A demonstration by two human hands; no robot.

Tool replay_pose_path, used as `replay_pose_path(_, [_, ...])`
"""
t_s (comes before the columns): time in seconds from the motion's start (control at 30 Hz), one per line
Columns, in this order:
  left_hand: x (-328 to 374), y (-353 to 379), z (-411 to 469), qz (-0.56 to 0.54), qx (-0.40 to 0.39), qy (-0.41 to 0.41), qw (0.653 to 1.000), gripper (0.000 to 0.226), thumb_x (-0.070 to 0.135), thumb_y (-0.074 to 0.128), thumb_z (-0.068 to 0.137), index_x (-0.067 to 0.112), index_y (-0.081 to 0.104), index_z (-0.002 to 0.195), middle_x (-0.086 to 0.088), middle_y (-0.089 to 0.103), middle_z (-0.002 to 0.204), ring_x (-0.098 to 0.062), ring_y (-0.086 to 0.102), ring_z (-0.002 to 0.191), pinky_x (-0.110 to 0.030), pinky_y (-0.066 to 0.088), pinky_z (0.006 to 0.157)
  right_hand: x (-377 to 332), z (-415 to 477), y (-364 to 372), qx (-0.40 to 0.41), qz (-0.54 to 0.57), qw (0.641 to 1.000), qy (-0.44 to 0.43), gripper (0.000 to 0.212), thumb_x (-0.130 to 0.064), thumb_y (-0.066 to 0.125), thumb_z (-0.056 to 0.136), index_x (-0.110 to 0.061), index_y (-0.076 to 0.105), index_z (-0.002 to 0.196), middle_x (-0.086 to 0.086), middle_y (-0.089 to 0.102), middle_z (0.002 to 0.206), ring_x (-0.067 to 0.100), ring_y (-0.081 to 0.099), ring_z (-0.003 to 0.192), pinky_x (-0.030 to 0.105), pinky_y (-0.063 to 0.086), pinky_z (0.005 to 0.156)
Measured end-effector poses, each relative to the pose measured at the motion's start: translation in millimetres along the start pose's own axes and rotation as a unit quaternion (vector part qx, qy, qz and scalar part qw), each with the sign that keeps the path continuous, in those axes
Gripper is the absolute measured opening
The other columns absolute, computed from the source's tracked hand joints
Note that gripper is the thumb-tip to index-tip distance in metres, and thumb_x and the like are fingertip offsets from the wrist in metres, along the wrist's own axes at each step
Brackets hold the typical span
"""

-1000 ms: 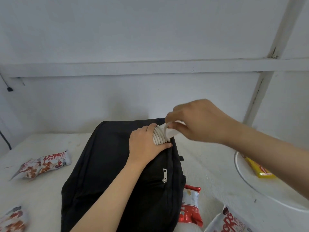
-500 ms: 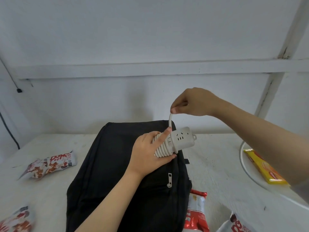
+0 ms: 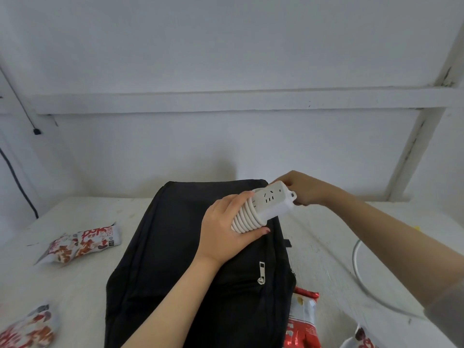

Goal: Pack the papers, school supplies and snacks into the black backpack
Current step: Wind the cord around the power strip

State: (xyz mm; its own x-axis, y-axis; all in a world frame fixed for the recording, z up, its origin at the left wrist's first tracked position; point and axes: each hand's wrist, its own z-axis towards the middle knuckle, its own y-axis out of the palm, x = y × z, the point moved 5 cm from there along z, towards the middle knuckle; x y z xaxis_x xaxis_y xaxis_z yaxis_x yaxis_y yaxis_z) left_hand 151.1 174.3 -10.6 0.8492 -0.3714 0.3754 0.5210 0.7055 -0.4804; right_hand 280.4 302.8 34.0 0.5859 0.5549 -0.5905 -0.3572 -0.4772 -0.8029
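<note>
**Power strip held over black backpack**

Backpack lay flat at lower centre of the frame on a white table, black, its top end toward the wall, a silver zipper pull showing on its right side.

Left hand, centre of the frame, wrapped around a white power strip with its cord coiled in tight loops about the near end; fingers curled over the coils, thumb pressed beneath them. Held just above the backpack's upper right part, sockets facing up, tilted up toward the right.

Right hand, right of centre, closed at the far end of the strip, touching it; fingertips hidden behind the strip, so exactly what was pinched could not be told.

Red and white snack packet lay at left of the frame, well apart from the backpack. Another packet, blurred, sat in the lower left corner. Red packet lay just beside the backpack's right edge at the bottom, with part of one more packet in the lower right. White round rim curved under the right forearm at the right of the frame.

Black cable ran down the wall at far left.
</note>
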Motion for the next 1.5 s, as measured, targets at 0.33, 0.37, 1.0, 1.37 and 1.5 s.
replay_pose_path(0.33, [-7, -6, 4, -0.06, 0.045, -0.118, 0.99, 0.063, 0.058, 0.072, 0.065, 0.026, 0.055, 0.117, 0.013, 0.061, 0.111, -0.007, 0.059, 0.1, -0.032, 0.054, 0.08, 1, -33, -4, 0.106, -0.237, 0.965, 0.023, 0.032, -0.039, 0.038, 0.098, -0.021, 0.061, 0.086, -0.009, 0.052, 0.064, 0.008, 0.046, 0.058, 0.023, 0.033, 0.052])
replay_pose_path(0.37, [-8, -6, 5, -0.063, 0.051, -0.129, 0.988, 0.062, 0.059, 0.071, 0.066, 0.026, 0.055, 0.116, 0.013, 0.061, 0.11, -0.008, 0.059, 0.099, -0.032, 0.055, 0.078, 1, -37, -3, 0.106, -0.239, 0.965, 0.028, 0.033, -0.038, 0.039, 0.098, -0.018, 0.063, 0.088, -0.005, 0.054, 0.067, 0.01, 0.047, 0.058, 0.024, 0.034, 0.052])
replay_pose_path(1.0, [-4, 5, 20, -0.008, 0.067, -0.202, 0.977, 0.051, 0.058, 0.066, 0.071, 0.035, 0.05, 0.113, 0.016, 0.059, 0.096, -0.005, 0.056, 0.082, -0.014, 0.04, 0.059, -9, -120, 20, 0.249, -0.05, 0.966, -0.051, 0.031, -0.018, 0.046, 0.097, -0.02, 0.057, 0.125, -0.005, 0.05, 0.052, 0.012, 0.05, 0.051, 0.025, 0.043, 0.051])
replay_pose_path(1.37, [-3, 21, 18, 0.075, -0.008, -0.155, 0.985, 0.067, 0.071, 0.055, 0.065, 0.037, 0.045, 0.121, 0.004, 0.06, 0.096, -0.015, 0.055, 0.083, -0.04, 0.052, 0.068, -29, -120, 24, 0.201, -0.117, 0.969, -0.087, 0.028, -0.023, 0.047, 0.092, -0.004, 0.065, 0.101, 0.006, 0.066, 0.069, 0.017, 0.059, 0.061, 0.039, 0.053, 0.068])
replay_pose_path(1.5, [-3, 23, 18, 0.088, -0.029, -0.141, 0.986, 0.072, 0.066, 0.058, 0.068, 0.039, 0.043, 0.132, 0.0, 0.058, 0.1, -0.019, 0.055, 0.087, -0.037, 0.049, 0.069, -44, -120, 29, 0.176, -0.158, 0.965, -0.111, 0.024, -0.02, 0.047, 0.09, -0.005, 0.061, 0.079, 0.003, 0.04, 0.048, 0.019, 0.04, 0.05, 0.032, 0.04, 0.053])
